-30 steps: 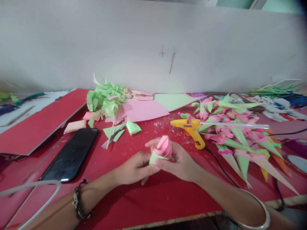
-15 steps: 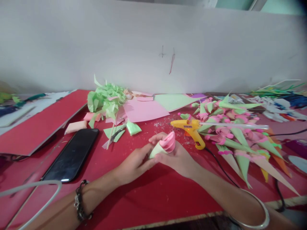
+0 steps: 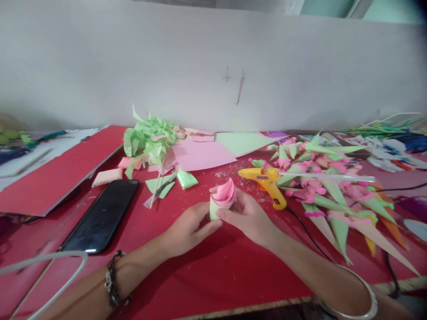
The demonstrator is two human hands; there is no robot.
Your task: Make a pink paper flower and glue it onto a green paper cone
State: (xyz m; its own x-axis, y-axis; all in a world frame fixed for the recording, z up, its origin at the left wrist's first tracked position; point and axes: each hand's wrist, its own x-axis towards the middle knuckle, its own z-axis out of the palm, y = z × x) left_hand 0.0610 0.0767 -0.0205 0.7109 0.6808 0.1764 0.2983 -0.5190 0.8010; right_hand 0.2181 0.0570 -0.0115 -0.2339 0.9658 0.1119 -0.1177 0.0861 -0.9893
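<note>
A pink swirled paper flower [image 3: 224,194] in a pale green paper wrap [image 3: 216,210] stands nearly upright between my hands, over the front middle of the table. My right hand [image 3: 248,218] grips it from the right, thumb across the front of the green wrap and fingers behind. From the left, my left hand [image 3: 191,226] closes around the lower part of the wrap, its thumb near the base; some of its fingers are hidden behind. Just beyond lies a yellow glue gun [image 3: 267,178] with a clear glue stick [image 3: 327,177] in its back.
Several finished paper cones [image 3: 336,191] are heaped at the right. A black phone [image 3: 102,215] lies at the left, below a red board [image 3: 63,171]. Crumpled green paper [image 3: 150,138] and flat pink sheets [image 3: 203,153] lie at the back. Scissors [image 3: 163,186] rest beside a green packet [image 3: 187,178].
The flower has turned from leaning right to nearly upright and shifted slightly left. My left thumb has slid lower, and the right thumb now lies across the wrap.
</note>
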